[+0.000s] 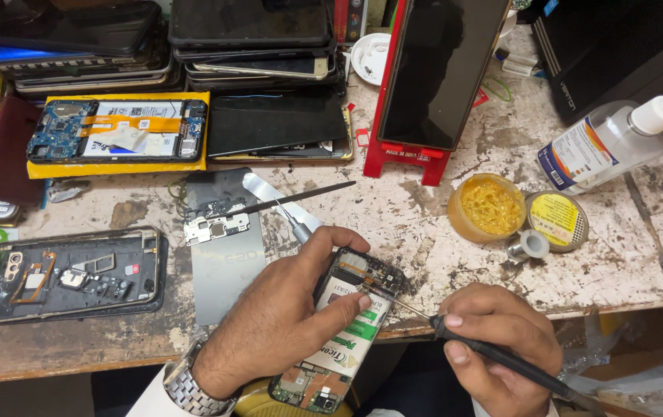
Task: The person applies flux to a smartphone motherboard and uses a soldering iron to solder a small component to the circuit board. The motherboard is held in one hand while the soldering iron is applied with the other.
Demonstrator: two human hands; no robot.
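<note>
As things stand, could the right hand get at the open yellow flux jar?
Probably yes, but not freely: the right hand holds a dark tool, so it is occupied. The bench between it and the flux jar looks bare.

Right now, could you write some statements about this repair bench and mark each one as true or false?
1. The left hand holds an opened phone with its back cover removed. True.
2. The right hand holds a pair of scissors. False: it holds a thin dark tool whose metal tip touches the top part of the opened phone.
3. The open jar of yellow paste stands on the bench, apart from both hands. True.
4. The red stand is empty. False: a phone with a dark screen leans in it.
5. The clear spray bottle lies tilted at the right. True.
</note>
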